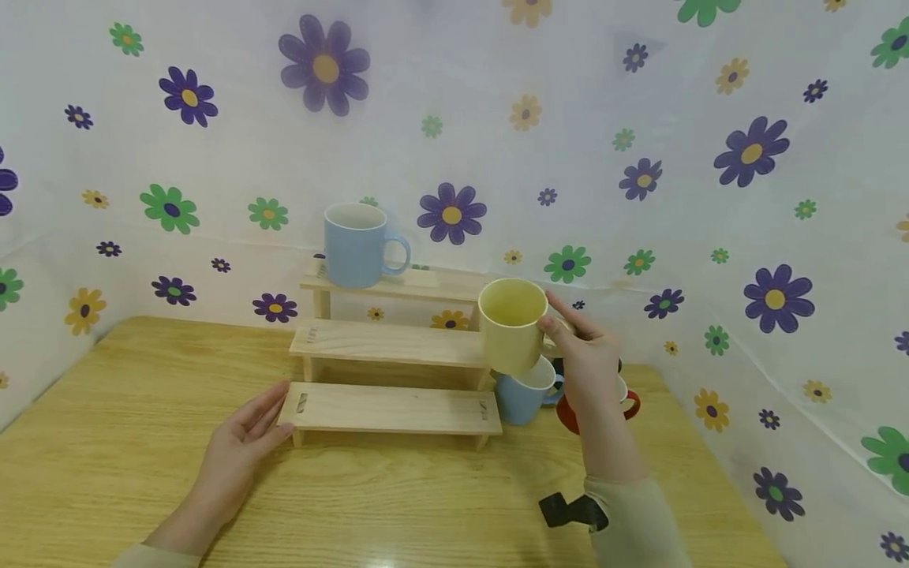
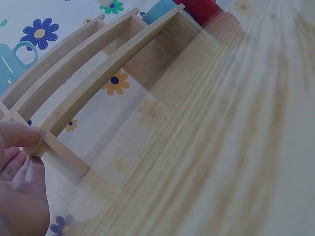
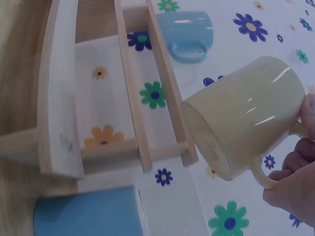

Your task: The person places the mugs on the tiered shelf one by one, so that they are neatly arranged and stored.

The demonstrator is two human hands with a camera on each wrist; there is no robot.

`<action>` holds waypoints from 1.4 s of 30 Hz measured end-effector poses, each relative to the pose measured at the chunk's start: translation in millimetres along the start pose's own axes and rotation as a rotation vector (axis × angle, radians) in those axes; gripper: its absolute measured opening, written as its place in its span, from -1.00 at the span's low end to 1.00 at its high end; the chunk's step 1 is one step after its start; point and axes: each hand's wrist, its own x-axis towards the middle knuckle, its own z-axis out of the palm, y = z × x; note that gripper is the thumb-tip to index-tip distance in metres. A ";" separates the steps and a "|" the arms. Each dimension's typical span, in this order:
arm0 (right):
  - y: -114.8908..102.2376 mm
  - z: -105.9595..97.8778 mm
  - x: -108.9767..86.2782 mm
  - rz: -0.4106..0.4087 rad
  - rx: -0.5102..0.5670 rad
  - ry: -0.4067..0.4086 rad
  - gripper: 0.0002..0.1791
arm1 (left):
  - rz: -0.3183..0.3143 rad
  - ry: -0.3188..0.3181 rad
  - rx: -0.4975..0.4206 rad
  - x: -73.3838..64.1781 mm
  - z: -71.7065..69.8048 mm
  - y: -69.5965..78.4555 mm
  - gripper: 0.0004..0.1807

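My right hand (image 1: 592, 363) grips a pale yellow mug (image 1: 513, 335) by its handle, raised upright in front of the right end of a three-step wooden shelf (image 1: 398, 409). In the right wrist view the yellow mug (image 3: 246, 118) fills the middle, fingers curled through the handle. My left hand (image 1: 245, 442) holds the left end of the lowest step between thumb and fingers; the left wrist view shows the fingertips at that wooden corner (image 2: 47, 135). On the top step, at its left, stands a light blue mug (image 1: 355, 248).
Right of the shelf, on the wood-grain table (image 1: 398, 505), stands another blue mug (image 1: 521, 398), partly behind the yellow one. A red mug (image 1: 568, 414) beside it is mostly hidden by my right forearm. Flower-printed white cloth (image 1: 483, 142) hangs behind and at the sides.
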 end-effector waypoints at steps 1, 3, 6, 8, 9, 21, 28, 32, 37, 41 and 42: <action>0.2 4.0 2.6 -0.006 0.016 -0.008 -0.59 | -0.001 0.000 0.003 -0.2 0.0 -0.1 -0.33; 0.9 12.8 8.2 -0.020 0.053 -0.013 -0.58 | 0.000 0.000 0.006 -0.3 -0.5 -0.6 -0.33; 2.2 25.2 16.1 -0.035 0.100 -0.005 -0.58 | -0.002 0.003 0.007 -0.9 -1.6 -1.7 -0.33; 3.6 32.5 21.3 -0.045 0.132 0.005 -0.58 | -0.008 0.007 0.009 -1.3 -2.2 -2.2 -0.33; 4.2 35.6 23.9 -0.049 0.144 0.012 -0.58 | -0.012 0.009 0.009 -1.3 -2.5 -2.3 -0.32; 14.3 67.7 55.4 0.012 0.121 0.058 -0.54 | -0.026 0.011 0.025 0.1 -0.5 0.9 -0.31; 19.0 82.0 65.1 0.016 0.126 0.069 -0.56 | -0.027 0.015 0.043 1.2 0.7 -0.4 -0.31; 23.6 87.1 71.7 0.033 0.150 0.074 -0.56 | -0.025 0.011 0.037 1.4 0.1 -1.0 -0.31; 27.6 94.5 80.6 0.046 0.152 0.107 -0.57 | -0.020 0.005 0.029 1.2 -1.1 -1.4 -0.31; 28.5 99.8 86.1 0.065 0.135 0.121 -0.57 | -0.023 0.005 0.029 1.2 -1.7 -1.2 -0.31; 28.9 100.9 87.4 0.069 0.131 0.123 -0.58 | -0.024 0.005 0.031 1.3 -1.7 -1.0 -0.31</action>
